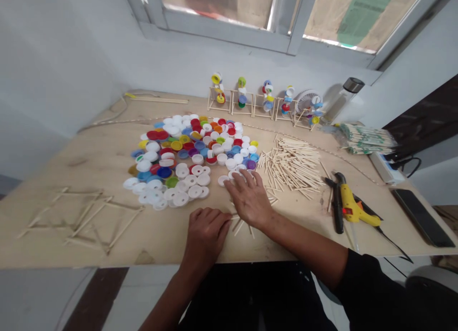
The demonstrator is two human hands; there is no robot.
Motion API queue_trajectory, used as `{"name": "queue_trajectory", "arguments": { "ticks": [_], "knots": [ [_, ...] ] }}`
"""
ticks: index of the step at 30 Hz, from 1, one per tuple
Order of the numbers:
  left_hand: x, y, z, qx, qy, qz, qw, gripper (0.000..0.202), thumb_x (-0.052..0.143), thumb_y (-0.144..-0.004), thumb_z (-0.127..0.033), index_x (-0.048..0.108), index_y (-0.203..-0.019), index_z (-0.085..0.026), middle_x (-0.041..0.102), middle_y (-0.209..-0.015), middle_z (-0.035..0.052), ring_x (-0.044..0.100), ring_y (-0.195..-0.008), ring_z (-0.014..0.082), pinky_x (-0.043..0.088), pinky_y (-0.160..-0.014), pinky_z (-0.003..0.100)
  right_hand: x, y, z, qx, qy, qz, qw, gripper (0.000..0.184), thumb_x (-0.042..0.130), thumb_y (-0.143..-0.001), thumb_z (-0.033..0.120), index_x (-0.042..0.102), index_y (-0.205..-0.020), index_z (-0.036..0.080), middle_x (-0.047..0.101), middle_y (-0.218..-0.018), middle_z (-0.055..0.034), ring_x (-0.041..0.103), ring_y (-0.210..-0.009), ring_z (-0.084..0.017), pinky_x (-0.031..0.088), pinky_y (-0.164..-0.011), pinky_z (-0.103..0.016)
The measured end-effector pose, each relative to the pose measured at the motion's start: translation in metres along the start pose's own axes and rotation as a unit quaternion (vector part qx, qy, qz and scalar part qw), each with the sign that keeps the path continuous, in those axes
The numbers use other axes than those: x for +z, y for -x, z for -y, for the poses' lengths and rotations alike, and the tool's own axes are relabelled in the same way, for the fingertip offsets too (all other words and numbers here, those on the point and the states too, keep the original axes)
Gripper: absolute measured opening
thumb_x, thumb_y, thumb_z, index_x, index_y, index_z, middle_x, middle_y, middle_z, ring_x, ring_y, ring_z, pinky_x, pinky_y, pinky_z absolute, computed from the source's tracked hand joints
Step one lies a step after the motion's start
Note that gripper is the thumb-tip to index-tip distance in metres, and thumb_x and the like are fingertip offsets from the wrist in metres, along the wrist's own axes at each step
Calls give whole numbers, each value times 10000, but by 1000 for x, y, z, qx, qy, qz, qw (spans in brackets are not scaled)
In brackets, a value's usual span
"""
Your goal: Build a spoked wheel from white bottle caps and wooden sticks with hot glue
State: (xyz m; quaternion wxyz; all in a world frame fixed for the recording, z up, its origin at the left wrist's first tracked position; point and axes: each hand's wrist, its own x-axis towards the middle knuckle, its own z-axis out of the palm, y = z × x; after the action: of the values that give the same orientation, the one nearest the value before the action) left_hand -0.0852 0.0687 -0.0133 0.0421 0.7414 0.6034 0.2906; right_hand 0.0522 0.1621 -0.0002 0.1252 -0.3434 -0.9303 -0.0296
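My right hand (248, 196) lies flat, palm down with fingers spread, on the wooden table (107, 154), its fingertips reaching white caps at the edge of a heap of several coloured bottle caps (189, 154). My left hand (205, 233) rests curled near the front edge, its fingertips on a few short wooden sticks (238, 223) that lie between and under both hands. Whether the left hand grips a stick is hidden. A pile of several wooden sticks (291, 164) lies right of my right hand.
A yellow glue gun (354, 209) and black pliers (336, 202) lie at the right, a dark phone (422, 216) beyond them. Stick frames (86, 216) lie at the left. Small cap-and-stick models (265, 99), a bottle (343, 99) and a bag of sticks (365, 139) stand at the back.
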Motion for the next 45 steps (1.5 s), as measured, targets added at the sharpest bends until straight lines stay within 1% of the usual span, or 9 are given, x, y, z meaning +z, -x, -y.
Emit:
{"name": "queue_trajectory", "arguments": {
  "ticks": [8,13,16,21,26,31,35,40,45],
  "knots": [
    [1,6,-5,-13,-9,-20,1000,173,477,-856,-193,648,-850,-207,695,-732,20,609,-724,189,375,-759,358,2,0,-3,50,-43,-56,996,287,518,-903,231,552,-1185,189,560,-1237,-128,388,-1217,-298,286,-991,-495],
    [3,20,-7,-22,-6,-62,998,233,474,-867,-184,573,-1078,-178,700,-854,45,627,-807,193,389,-818,363,-17,9,-17,91,-64,-96,989,284,441,-938,219,562,-1192,186,563,-1250,-123,387,-1223,-283,298,-975,-476],
    [2,28,-13,-24,-4,-90,996,206,491,-863,-176,550,-1060,-179,689,-897,60,620,-842,199,398,-832,366,-29,22,-34,114,-76,-117,984,296,396,-954,230,567,-1193,196,577,-1226,-110,419,-1194,-265,319,-964,-460],
    [1,32,-26,-20,11,-83,996,63,522,-853,-195,569,-892,-209,667,-784,27,606,-777,197,401,-806,370,-50,63,-72,140,-87,-151,975,290,390,-949,249,584,-1157,197,607,-1163,-105,485,-1141,-252,360,-952,-464],
    [9,31,-29,-23,-15,-71,997,49,542,-848,-212,590,-858,-206,660,-741,20,589,-729,198,390,-774,366,-67,131,-119,197,-62,-179,962,274,468,-902,276,591,-1137,209,616,-1158,-114,537,-1113,-269,401,-942,-479],
    [11,29,-24,1,-49,-62,997,82,525,-856,-236,590,-822,-200,640,-698,25,572,-688,211,381,-734,366,-74,206,-158,285,19,-165,944,293,463,-876,279,591,-1122,184,624,-1144,-131,562,-1084,-277,441,-922,-469],
    [11,29,-18,16,-64,-83,994,135,500,-865,-267,589,-787,-204,642,-682,15,581,-666,202,376,-719,352,-77,250,-171,310,48,-137,940,317,440,-848,245,583,-1121,171,638,-1110,-141,585,-1040,-286,466,-894,-470],
    [12,31,-15,25,-75,-89,993,141,502,-863,-285,595,-796,-204,656,-692,9,597,-672,197,376,-717,347,-75,275,-174,299,52,-88,949,385,423,-803,176,569,-1159,194,642,-1134,-116,595,-1050,-268,484,-889,-436],
    [13,30,-18,15,-80,-88,993,144,497,-865,-281,614,-843,-201,665,-719,26,598,-707,215,377,-731,362,-69,271,-173,278,60,-41,958,424,482,-798,219,557,-1215,208,600,-1227,-113,577,-1088,-282,479,-888,-435]
  ]
}}
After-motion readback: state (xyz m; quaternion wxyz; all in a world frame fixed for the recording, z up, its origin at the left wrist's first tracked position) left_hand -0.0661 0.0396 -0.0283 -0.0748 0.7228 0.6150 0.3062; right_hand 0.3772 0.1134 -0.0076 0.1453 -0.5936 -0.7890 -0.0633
